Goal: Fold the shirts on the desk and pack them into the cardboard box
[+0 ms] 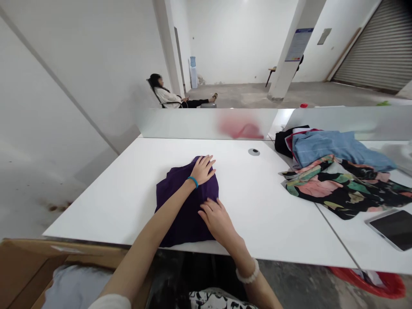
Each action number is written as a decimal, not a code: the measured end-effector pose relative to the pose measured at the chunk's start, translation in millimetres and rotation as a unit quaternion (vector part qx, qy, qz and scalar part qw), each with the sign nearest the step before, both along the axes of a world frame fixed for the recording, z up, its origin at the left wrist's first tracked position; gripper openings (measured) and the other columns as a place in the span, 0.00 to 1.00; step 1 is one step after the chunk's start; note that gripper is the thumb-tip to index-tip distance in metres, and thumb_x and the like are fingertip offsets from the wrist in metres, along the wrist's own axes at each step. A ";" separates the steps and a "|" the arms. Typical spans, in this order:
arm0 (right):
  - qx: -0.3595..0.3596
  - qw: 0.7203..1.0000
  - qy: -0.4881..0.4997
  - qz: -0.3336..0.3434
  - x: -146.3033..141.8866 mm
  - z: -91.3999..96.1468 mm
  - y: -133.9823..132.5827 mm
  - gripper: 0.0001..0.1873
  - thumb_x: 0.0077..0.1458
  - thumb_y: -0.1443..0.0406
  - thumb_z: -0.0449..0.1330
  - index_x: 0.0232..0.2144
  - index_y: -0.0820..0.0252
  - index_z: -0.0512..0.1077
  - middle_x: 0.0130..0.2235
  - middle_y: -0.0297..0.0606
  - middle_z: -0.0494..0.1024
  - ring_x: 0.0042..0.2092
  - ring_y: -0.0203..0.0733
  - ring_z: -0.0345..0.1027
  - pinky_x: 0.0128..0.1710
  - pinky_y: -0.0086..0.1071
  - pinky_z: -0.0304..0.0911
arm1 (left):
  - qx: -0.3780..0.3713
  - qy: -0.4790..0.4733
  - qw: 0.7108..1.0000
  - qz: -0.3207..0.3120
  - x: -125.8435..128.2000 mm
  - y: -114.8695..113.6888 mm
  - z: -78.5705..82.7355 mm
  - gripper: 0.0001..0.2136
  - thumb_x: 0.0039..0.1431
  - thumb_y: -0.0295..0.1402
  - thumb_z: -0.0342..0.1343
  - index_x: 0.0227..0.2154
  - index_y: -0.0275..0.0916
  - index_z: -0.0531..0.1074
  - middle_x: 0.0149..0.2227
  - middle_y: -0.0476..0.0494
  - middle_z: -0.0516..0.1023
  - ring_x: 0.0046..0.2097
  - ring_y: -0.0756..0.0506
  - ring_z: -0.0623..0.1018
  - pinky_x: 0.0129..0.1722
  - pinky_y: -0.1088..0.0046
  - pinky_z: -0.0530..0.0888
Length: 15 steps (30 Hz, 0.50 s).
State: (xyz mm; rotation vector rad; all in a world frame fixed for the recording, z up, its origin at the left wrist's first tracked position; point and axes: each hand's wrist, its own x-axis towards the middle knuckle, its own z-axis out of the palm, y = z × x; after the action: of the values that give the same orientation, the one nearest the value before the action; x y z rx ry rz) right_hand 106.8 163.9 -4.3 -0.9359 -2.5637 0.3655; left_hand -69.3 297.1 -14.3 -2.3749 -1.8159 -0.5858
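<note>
A folded dark purple garment (180,201) lies on the white table (251,206) in front of me. My left hand (202,169), with a blue band at the wrist, rests flat on the garment's far right corner, fingers spread. My right hand (217,221), with a white bead bracelet at the wrist, lies flat on the garment's right edge nearer to me, fingers stretched out toward the left. Neither hand grips anything.
A pile of clothes (334,171), blue and floral, lies at the right. A tablet (391,227) sits at the near right. A cardboard box (35,266) stands lower left, a red basin (383,285) under the table. A person (170,96) sits far behind a low partition (206,122).
</note>
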 end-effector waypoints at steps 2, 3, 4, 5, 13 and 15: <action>0.036 0.999 -0.002 -0.013 -12.7 -10.4 7.5 0.22 0.63 0.59 0.49 0.54 0.62 0.67 0.59 0.49 0.64 0.63 0.55 0.51 0.59 0.56 0.49 | -0.024 -0.006 0.999 0.034 -4.9 10.9 -6.5 0.29 0.63 0.45 0.40 0.62 0.33 0.53 0.67 0.35 0.46 0.67 0.39 0.46 0.64 0.53 0.41; 0.047 0.999 -0.011 -0.017 -16.7 -18.3 9.2 0.24 0.63 0.57 0.50 0.57 0.63 0.64 0.61 0.50 0.60 0.64 0.58 0.46 0.59 0.59 0.48 | -0.042 -0.011 0.998 0.050 -7.7 15.7 -11.2 0.31 0.63 0.47 0.39 0.63 0.32 0.50 0.67 0.34 0.44 0.67 0.38 0.46 0.64 0.51 0.42; 0.051 0.998 -0.021 -0.018 -18.9 -26.9 9.5 0.26 0.62 0.56 0.50 0.58 0.64 0.62 0.62 0.51 0.57 0.65 0.59 0.44 0.59 0.60 0.47 | -0.059 -0.015 0.996 0.061 -10.5 19.8 -16.2 0.32 0.62 0.47 0.39 0.63 0.31 0.49 0.67 0.33 0.44 0.67 0.38 0.47 0.64 0.51 0.44; 0.051 0.998 -0.029 -0.019 -19.4 -35.1 8.4 0.27 0.62 0.56 0.49 0.59 0.64 0.61 0.63 0.51 0.56 0.65 0.59 0.43 0.59 0.60 0.47 | -0.072 -0.018 0.995 0.067 -12.9 23.2 -20.9 0.32 0.62 0.48 0.39 0.63 0.31 0.48 0.67 0.32 0.44 0.66 0.38 0.49 0.63 0.51 0.45; -0.003 0.998 -0.051 0.045 18.3 -43.1 -24.2 0.31 0.63 0.54 0.47 0.62 0.67 0.54 0.65 0.48 0.49 0.66 0.55 0.39 0.62 0.55 0.44 | -0.101 -0.026 0.993 0.062 -16.8 26.9 -28.0 0.34 0.62 0.51 0.35 0.65 0.35 0.40 0.67 0.35 0.42 0.67 0.41 0.47 0.64 0.55 0.45; -0.056 0.994 -0.028 0.089 35.4 -33.5 -28.5 0.30 0.62 0.54 0.48 0.62 0.63 0.55 0.65 0.43 0.50 0.66 0.52 0.41 0.63 0.51 0.46 | -0.084 -0.029 0.994 0.060 -22.1 21.9 -19.3 0.35 0.62 0.51 0.34 0.65 0.34 0.38 0.67 0.37 0.41 0.67 0.41 0.41 0.64 0.55 0.44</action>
State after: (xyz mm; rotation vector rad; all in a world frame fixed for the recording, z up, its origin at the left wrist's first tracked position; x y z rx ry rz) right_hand 142.2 135.4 -37.8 -0.7674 -2.7110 0.5465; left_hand -91.4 319.0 -33.6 -2.3516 -2.0919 -0.5118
